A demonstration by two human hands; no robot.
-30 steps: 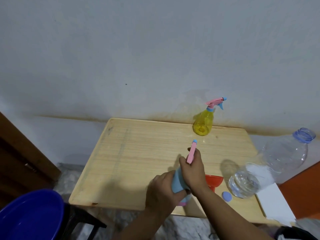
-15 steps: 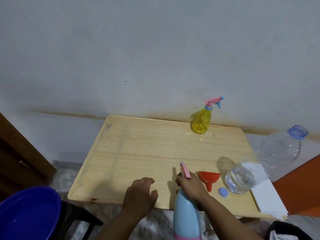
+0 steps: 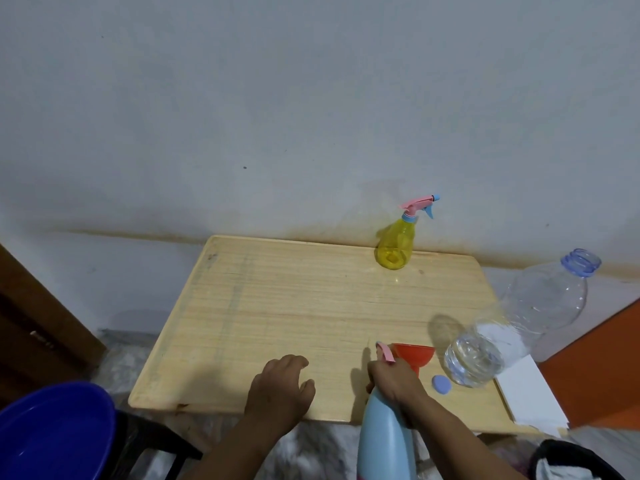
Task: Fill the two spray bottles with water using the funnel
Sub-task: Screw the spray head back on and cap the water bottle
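My right hand (image 3: 393,378) grips the neck and pink trigger head of a light blue spray bottle (image 3: 384,441), whose body hangs down past the table's front edge. My left hand (image 3: 278,388) rests on the wooden table (image 3: 277,313) with its fingers loosely curled and nothing in them. A red funnel (image 3: 417,355) stands mouth up just behind my right hand. A yellow spray bottle (image 3: 396,245) with a pink and blue head stands upright at the back, by the wall. A clear water bottle (image 3: 519,320) with its cap off sits at the right edge, water in its bottom.
A small blue cap (image 3: 441,384) lies on the table between the funnel and the water bottle. A dark blue basin (image 3: 52,434) sits low at the left. White paper (image 3: 526,393) lies at the table's right front corner. An orange surface (image 3: 595,368) is at the right.
The blue spray bottle has come away from the table towards me and now hangs below its front edge. My left hand has let go of it and settled on the tabletop.
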